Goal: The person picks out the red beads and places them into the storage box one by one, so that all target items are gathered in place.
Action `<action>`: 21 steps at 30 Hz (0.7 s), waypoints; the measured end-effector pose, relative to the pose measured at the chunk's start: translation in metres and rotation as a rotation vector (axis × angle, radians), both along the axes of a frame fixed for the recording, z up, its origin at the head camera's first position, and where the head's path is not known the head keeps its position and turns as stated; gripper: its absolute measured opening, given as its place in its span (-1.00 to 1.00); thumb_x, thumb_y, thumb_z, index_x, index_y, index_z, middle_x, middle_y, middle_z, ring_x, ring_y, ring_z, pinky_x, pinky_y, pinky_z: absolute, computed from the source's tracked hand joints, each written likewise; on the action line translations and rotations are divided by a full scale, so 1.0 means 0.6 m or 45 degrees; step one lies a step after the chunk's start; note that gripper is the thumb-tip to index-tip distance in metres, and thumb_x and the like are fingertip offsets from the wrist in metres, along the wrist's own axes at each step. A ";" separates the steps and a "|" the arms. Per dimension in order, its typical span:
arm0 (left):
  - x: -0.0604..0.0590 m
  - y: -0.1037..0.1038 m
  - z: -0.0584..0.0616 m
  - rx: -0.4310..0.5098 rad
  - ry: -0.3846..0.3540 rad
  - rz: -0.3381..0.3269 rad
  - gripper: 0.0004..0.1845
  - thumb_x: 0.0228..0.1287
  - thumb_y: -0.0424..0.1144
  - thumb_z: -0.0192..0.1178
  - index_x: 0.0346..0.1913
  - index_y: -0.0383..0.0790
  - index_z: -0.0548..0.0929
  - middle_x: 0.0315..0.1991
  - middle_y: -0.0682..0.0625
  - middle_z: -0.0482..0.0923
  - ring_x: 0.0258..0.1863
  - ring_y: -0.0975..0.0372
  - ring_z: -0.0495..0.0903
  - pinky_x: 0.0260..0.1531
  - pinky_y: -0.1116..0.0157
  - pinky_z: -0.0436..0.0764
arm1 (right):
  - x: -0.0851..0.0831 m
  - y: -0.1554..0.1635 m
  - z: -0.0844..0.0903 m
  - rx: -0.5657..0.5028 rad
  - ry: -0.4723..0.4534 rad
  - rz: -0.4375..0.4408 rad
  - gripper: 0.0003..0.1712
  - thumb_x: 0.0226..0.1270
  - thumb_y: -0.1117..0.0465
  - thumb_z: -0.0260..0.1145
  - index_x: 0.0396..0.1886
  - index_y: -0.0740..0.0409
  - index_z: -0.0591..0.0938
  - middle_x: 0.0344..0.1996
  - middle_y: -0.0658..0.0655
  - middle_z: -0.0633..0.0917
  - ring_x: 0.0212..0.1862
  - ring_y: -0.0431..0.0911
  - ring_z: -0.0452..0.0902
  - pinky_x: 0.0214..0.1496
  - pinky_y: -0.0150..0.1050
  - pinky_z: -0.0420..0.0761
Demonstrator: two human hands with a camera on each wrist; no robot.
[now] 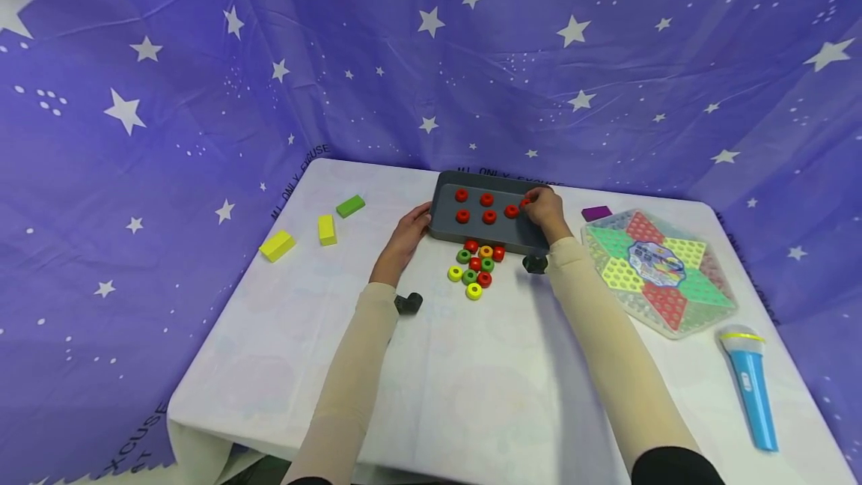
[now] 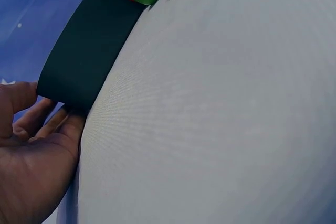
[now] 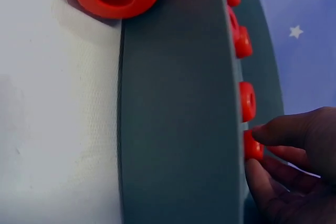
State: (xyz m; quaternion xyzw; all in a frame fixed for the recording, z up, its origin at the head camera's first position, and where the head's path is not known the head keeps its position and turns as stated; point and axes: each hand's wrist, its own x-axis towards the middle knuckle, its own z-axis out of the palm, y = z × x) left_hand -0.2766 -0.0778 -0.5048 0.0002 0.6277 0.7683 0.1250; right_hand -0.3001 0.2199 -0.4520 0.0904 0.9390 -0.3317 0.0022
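Note:
A dark grey tray [image 1: 441, 230] lies near the back of the table, with several red ring beads [image 1: 486, 200] in rows inside it. At its left end, my left hand [image 1: 409, 234] grips the side; in the left wrist view the thumb is at the rim and the fingers [image 2: 68, 129] are tucked against the lower edge. My right hand [image 1: 547, 214] reaches into the tray's right part. Between thumb and fingers it pinches a red bead [image 3: 253, 146], at the end of a row. In front of the tray lie loose ring beads, among them a yellow one [image 1: 474, 291] and a green one [image 1: 469, 276].
To the left are two yellow blocks [image 1: 277, 245] and a green block [image 1: 351, 206]. On the right lie a purple block [image 1: 596, 213], a hexagonal Chinese checkers board [image 1: 660, 268] and a blue toy microphone [image 1: 753, 391]. A starry purple cloth [image 1: 404, 58] hangs behind the table.

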 end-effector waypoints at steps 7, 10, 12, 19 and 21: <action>-0.001 -0.002 -0.001 0.005 0.009 -0.012 -0.54 0.51 -0.33 -0.08 0.42 -0.19 0.32 0.41 -0.07 0.27 0.40 0.19 0.25 0.40 0.24 0.25 | 0.025 0.004 0.013 -0.062 0.101 0.036 -0.47 0.21 0.29 0.35 0.19 0.35 0.52 0.14 0.37 0.57 0.17 0.22 0.46 0.25 0.05 0.44; -0.003 -0.004 -0.001 -0.009 0.000 -0.010 -0.54 0.51 -0.32 -0.07 0.42 -0.16 0.33 0.42 -0.06 0.27 0.40 0.20 0.24 0.40 0.24 0.25 | 0.040 0.006 0.015 -0.108 0.139 0.063 -0.47 0.25 0.28 0.34 0.22 0.30 0.51 0.16 0.36 0.55 0.20 0.20 0.46 0.24 0.06 0.46; -0.004 -0.004 0.001 -0.010 -0.001 -0.002 -0.55 0.51 -0.32 -0.07 0.41 -0.15 0.35 0.42 -0.06 0.27 0.40 0.19 0.24 0.40 0.23 0.25 | 0.051 0.006 0.015 -0.138 0.166 0.087 -0.48 0.27 0.27 0.32 0.23 0.26 0.51 0.18 0.35 0.54 0.22 0.19 0.46 0.23 0.07 0.47; -0.005 -0.002 0.002 0.012 0.005 -0.004 -0.54 0.51 -0.34 -0.08 0.42 -0.21 0.32 0.42 -0.09 0.26 0.41 0.16 0.24 0.40 0.23 0.24 | 0.096 0.004 0.019 -0.285 0.230 0.132 -0.48 0.27 0.25 0.34 0.24 0.18 0.52 0.18 0.30 0.56 0.22 0.15 0.48 0.25 0.07 0.46; -0.005 -0.001 0.000 0.014 -0.008 -0.003 -0.54 0.51 -0.34 -0.08 0.42 -0.20 0.32 0.42 -0.08 0.26 0.40 0.17 0.24 0.40 0.23 0.25 | 0.110 0.002 0.021 -0.333 0.231 0.136 -0.48 0.28 0.22 0.34 0.24 0.16 0.52 0.17 0.27 0.58 0.21 0.11 0.50 0.22 0.04 0.49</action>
